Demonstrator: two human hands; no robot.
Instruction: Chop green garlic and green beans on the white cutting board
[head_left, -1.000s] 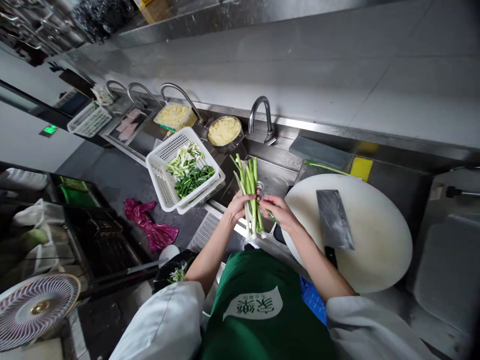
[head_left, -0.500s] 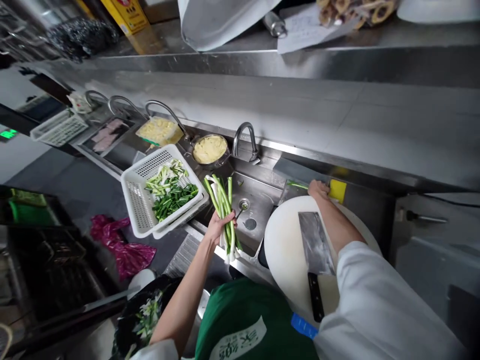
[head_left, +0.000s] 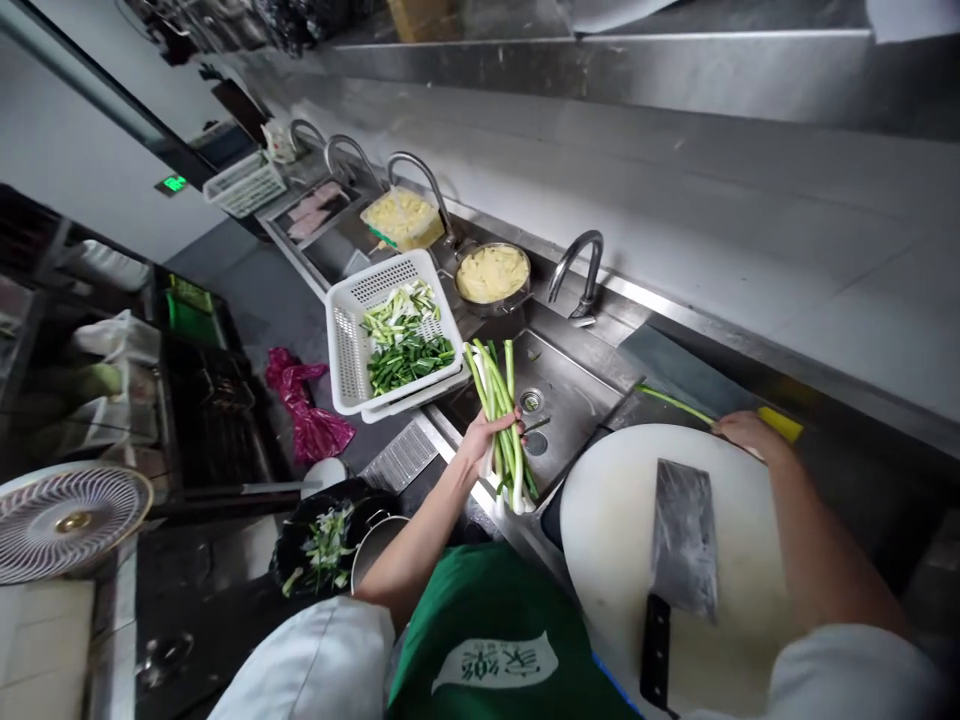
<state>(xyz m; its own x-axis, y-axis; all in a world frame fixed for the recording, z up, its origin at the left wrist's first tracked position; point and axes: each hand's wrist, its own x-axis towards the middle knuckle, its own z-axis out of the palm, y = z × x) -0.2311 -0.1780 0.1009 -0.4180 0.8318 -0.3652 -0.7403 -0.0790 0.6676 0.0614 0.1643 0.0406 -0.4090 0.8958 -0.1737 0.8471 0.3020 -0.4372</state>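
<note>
My left hand (head_left: 489, 442) is closed round a bunch of scallions (head_left: 496, 385), held over the near edge of the steel sink (head_left: 577, 375). Beyond the far right of the round white cutting board (head_left: 604, 530), my right hand (head_left: 750, 434) grips a single scallion (head_left: 675, 400), whose green stalk points left. Its fingertips are partly hidden. On the board lies a cleaver (head_left: 684, 540), blade away from me and black handle towards me.
Left of the sink stands a white basket (head_left: 341, 345) of cut scallions. Behind it are a metal bowl (head_left: 491, 308) of pale slices and a faucet (head_left: 589, 265). A black-lined bin (head_left: 292, 520) with trimmings sits lower left. A grey slab (head_left: 675, 370) lies behind the board.
The view has swung left, so everything sits further right in the picture. More of the single scallion shows beside my right hand, which has shifted slightly right. My left hand still holds the bunch.
</note>
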